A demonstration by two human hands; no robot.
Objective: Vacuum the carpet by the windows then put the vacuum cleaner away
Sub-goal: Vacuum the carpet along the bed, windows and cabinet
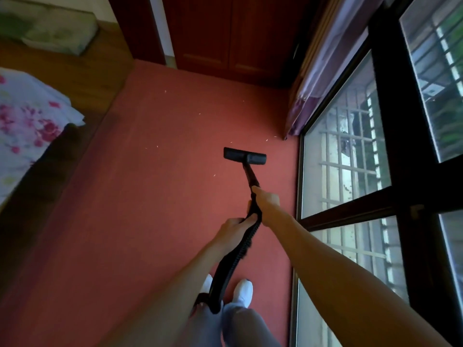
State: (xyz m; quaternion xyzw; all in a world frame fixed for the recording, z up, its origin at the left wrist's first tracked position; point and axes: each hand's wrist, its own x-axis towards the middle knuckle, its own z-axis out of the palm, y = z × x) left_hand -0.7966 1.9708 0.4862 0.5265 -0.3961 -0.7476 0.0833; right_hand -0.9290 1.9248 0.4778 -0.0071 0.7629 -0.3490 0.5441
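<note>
The black vacuum floor head [244, 156] rests flat on the red carpet [150, 196], close to the windows [350, 159] on the right. Its black wand [251, 175] slants back toward me. My right hand [266, 199] is closed around the wand's upper end. Just behind it, my left hand [236, 227] grips the handle where the ribbed black hose [231, 266] begins. The hose curves down between my feet, and the vacuum's body is out of sight. Several small pale specks [214, 175] lie scattered on the carpet around and beyond the head.
A bed with a floral cover [27, 126] and a dark wooden frame lines the left side. A red-brown wardrobe [225, 33] closes off the far end. Purple curtains [315, 81] hang in the far right corner by the window frame. My white shoes [242, 291] stand on the carpet.
</note>
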